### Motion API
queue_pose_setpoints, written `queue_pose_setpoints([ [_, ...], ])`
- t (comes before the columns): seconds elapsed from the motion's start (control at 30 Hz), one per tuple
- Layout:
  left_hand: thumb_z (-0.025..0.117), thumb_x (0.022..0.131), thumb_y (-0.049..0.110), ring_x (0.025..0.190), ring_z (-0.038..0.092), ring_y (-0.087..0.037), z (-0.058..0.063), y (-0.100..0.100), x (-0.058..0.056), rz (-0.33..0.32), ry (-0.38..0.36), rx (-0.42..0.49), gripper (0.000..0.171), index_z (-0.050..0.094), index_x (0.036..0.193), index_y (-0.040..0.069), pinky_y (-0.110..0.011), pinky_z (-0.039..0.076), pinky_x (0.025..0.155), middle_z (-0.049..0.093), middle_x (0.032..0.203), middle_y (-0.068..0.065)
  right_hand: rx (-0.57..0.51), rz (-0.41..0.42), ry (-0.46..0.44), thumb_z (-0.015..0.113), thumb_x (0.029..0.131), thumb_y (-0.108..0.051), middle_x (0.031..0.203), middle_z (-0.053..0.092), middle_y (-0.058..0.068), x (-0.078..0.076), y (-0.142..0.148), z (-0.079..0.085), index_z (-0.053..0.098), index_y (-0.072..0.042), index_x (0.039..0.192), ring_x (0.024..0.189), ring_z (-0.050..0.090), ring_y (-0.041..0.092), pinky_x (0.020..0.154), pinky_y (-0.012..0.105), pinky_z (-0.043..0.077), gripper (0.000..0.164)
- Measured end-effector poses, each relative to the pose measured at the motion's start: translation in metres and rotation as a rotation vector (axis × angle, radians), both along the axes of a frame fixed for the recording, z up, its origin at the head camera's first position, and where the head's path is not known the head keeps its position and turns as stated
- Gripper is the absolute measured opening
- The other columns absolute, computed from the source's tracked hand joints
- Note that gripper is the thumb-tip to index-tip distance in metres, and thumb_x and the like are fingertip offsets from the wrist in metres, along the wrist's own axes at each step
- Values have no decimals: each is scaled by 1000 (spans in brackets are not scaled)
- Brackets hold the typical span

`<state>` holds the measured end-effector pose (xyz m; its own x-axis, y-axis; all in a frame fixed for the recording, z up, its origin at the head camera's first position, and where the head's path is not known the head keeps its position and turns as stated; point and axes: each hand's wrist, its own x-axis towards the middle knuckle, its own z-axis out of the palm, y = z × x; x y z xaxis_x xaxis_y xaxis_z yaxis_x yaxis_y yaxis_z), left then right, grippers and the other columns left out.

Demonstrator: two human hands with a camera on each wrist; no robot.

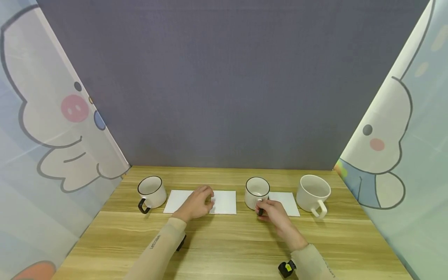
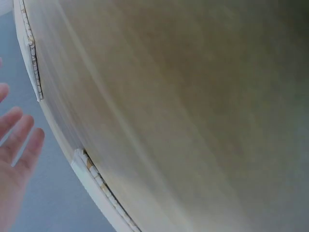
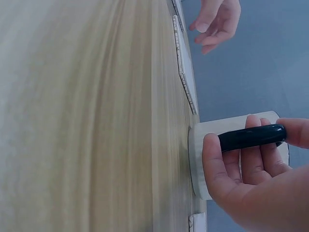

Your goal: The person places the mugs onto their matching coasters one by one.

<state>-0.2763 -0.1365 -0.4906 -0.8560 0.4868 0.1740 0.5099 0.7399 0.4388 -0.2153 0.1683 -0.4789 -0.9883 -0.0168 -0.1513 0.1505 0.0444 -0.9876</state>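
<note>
In the head view my right hand (image 1: 274, 214) grips the black handle (image 3: 252, 137) of a white mug (image 1: 251, 196) with a dark rim. The right wrist view shows thumb and fingers round that handle; the mug stands upright, its base at the tabletop. My left hand (image 1: 199, 202) is over the white squares to the left, fingers loosely bent, nothing held. Under and beside it lie a left white square (image 1: 176, 199) and a middle white square (image 1: 224, 202). Partly hidden by the right hand and mug is a right white square (image 1: 285, 202).
A second dark-rimmed white mug (image 1: 155, 194) with a black handle stands at the left. An all-white, larger mug (image 1: 309, 196) stands at the right, handle toward the front. Behind the wooden table (image 1: 231, 249) rises a grey backdrop (image 1: 224, 85), with printed curtains (image 1: 427, 155) at the sides.
</note>
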Motion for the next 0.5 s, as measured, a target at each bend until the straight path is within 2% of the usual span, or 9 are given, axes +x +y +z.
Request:
queue_pose_setpoints([
  [0.27, 67, 95, 20, 119, 53, -28, -1, -1, -2, -13, -44, -50, 18, 63, 110, 11, -50, 46, 100, 58, 132, -4, -1, -16, -19, 59, 101, -14, 87, 66, 9, -2, -1, 0, 65, 10, 96, 83, 63, 17, 77, 36, 59, 25],
  [0.5, 69, 94, 19, 137, 44, -39, 0, 0, -2, -24, -109, -78, 17, 64, 108, 13, -57, 37, 111, 51, 148, -11, 8, -24, -27, 58, 102, -13, 87, 66, 10, -2, -1, 0, 65, 9, 95, 84, 63, 19, 80, 41, 58, 25],
])
